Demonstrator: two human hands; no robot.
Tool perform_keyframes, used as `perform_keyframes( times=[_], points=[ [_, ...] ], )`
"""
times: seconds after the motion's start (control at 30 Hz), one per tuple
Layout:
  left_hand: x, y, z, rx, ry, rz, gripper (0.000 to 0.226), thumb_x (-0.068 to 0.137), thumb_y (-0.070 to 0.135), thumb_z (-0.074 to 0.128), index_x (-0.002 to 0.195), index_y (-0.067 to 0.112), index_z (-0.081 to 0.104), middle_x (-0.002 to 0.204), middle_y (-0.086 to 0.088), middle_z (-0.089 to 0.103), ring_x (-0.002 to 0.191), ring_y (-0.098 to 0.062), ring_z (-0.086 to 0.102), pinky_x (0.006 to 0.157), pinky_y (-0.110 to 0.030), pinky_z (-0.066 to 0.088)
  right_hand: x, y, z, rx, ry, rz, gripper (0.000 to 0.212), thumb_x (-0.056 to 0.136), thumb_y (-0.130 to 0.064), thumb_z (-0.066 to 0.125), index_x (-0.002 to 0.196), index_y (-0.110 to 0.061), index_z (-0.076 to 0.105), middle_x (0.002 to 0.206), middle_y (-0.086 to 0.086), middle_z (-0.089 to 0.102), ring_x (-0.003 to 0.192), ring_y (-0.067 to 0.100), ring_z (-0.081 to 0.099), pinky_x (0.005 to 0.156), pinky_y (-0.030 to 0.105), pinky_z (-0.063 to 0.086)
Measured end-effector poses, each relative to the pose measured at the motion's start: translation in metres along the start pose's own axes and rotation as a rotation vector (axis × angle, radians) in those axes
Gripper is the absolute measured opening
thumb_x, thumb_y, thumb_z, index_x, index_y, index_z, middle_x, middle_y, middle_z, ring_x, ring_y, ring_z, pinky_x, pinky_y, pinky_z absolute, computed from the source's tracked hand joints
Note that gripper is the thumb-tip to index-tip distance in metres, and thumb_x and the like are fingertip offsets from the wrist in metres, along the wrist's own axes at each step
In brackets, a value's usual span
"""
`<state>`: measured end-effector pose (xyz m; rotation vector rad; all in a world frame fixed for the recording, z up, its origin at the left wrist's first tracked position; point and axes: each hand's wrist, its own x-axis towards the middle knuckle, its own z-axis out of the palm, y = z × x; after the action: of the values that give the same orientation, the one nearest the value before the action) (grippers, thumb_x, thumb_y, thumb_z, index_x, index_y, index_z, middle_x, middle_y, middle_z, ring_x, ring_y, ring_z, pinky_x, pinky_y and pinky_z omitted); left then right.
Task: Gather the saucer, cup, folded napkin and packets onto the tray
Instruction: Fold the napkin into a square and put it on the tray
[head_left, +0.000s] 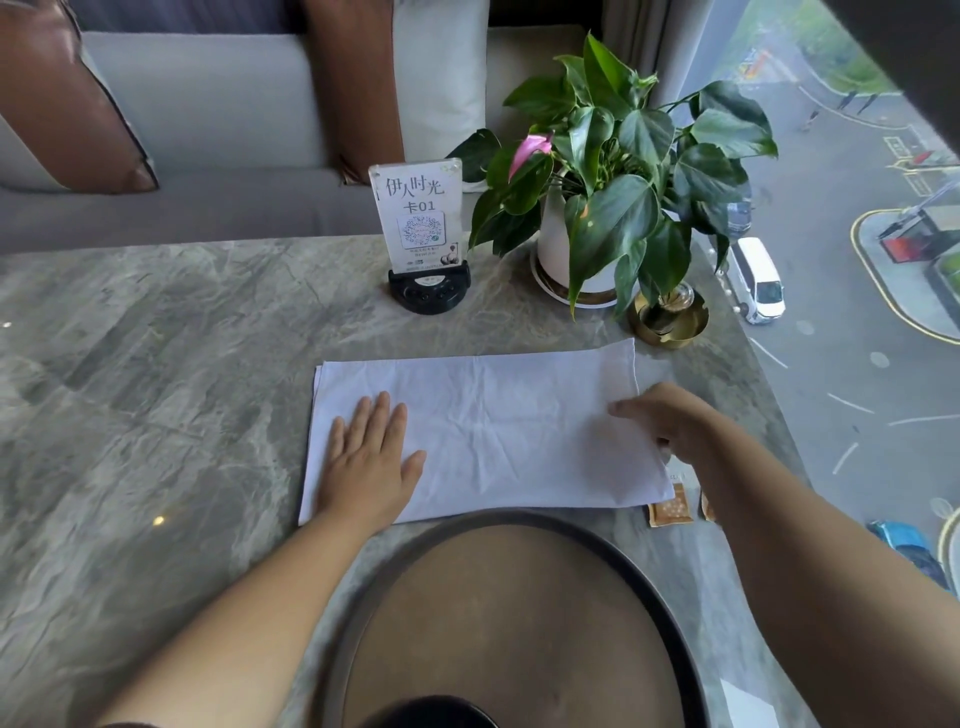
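White napkin (483, 431) lies near the bench's right edge: left hand (369, 462) flat, pinning; right hand's (675, 426) grip pinches its end. Fold squarely leftward.

Wide open marble table (130, 364) on the left, nothing to dodge there. Straight ahead the napkin (483, 426) spreads across the middle, just beyond the tray (519, 519) rim. Far edge is crowded: sign stand (423, 234), potted plant (613, 182), gold dish (670, 322). Right side, packets (670, 506) sit just beside the napkin's corner.
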<state>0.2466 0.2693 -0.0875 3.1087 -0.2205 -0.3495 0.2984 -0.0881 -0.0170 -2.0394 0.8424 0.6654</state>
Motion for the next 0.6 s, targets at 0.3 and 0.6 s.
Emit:
perform_keyframes(
  times=[0.3, 0.6],
  points=[
    [0.018, 0.006, -0.007, -0.009, -0.019, 0.010, 0.071, 0.090, 0.058, 0.003, 0.150, 0.020, -0.006, 0.160, -0.003, -0.013, 0.145, -0.020, -0.018, 0.117, -0.046, -0.010, 0.002, 0.004, -0.020, 0.175, 0.047, -0.181, 0.016, 0.086, -0.017, 0.064, 0.096, -0.005, 0.064, 0.087, 0.015, 0.068, 0.074, 0.030, 0.064, 0.068, 0.039, 0.051],
    [0.015, 0.011, -0.011, -0.059, -0.004, 0.012, 0.069, 0.094, 0.057, 0.011, 0.151, 0.020, 0.000, 0.160, -0.003, -0.009, 0.146, -0.020, -0.014, 0.118, -0.047, -0.007, -0.005, 0.024, -0.039, 0.257, -0.067, -0.011, 0.016, 0.092, -0.014, 0.060, 0.100, 0.000, 0.065, 0.099, 0.020, 0.069, 0.091, 0.035, 0.068, 0.083, 0.048, 0.056]
  ],
)
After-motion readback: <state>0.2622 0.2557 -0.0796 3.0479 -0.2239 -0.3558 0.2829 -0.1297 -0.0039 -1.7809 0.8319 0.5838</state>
